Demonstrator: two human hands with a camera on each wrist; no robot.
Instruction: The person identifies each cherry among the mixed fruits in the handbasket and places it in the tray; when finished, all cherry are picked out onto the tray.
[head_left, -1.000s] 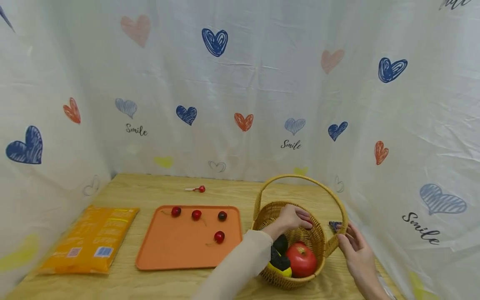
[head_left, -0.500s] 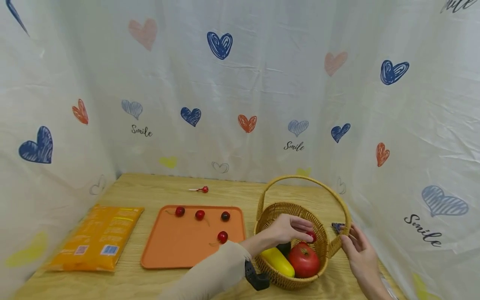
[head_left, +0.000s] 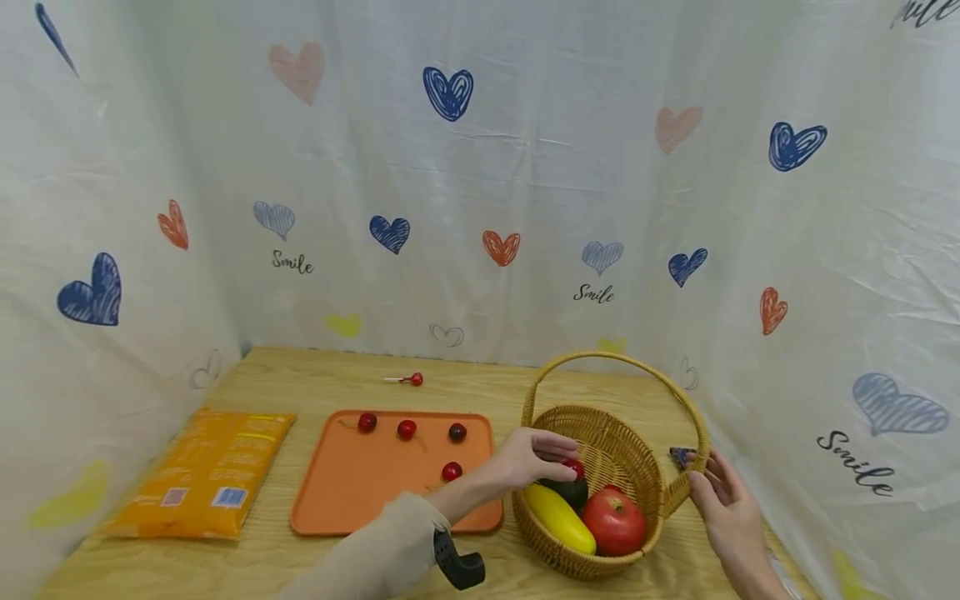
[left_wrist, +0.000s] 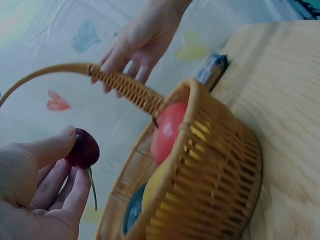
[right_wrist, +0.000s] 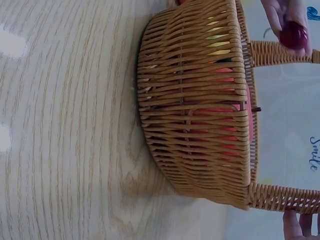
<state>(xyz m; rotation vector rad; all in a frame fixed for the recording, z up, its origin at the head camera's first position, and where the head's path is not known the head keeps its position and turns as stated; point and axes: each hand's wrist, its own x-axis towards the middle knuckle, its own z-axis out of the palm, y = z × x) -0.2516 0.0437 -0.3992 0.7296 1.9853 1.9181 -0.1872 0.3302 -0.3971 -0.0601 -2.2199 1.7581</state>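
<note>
My left hand [head_left: 525, 460] pinches a dark red cherry [left_wrist: 84, 148] between thumb and fingertips; its green stem hangs down. The hand is over the left side of a wicker basket [head_left: 570, 570]. Inside lie a red pomegranate-like fruit [head_left: 615, 521], a long yellow fruit or vegetable [head_left: 561, 521] and a dark green item [head_left: 573, 493], partly covered by the hand and cherry. On the basket's right, my right hand [head_left: 726, 508] holds the lower end of the arched handle [head_left: 701, 433] between thumb and fingers.
An orange tray [head_left: 352, 500] left of the basket bears several cherries [head_left: 407, 429]. Behind it lies a red lollipop [head_left: 416, 379]. A flat orange packet [head_left: 202, 475] rests at far left. Beyond the handle is a small blue-wrapped item [head_left: 681, 456]. A heart-print curtain [head_left: 525, 167] encloses the table.
My left hand has drawn the cherry up and leftward from inside the basket toward its left side. The right hand has stayed at the handle. The head view has shifted slightly.
</note>
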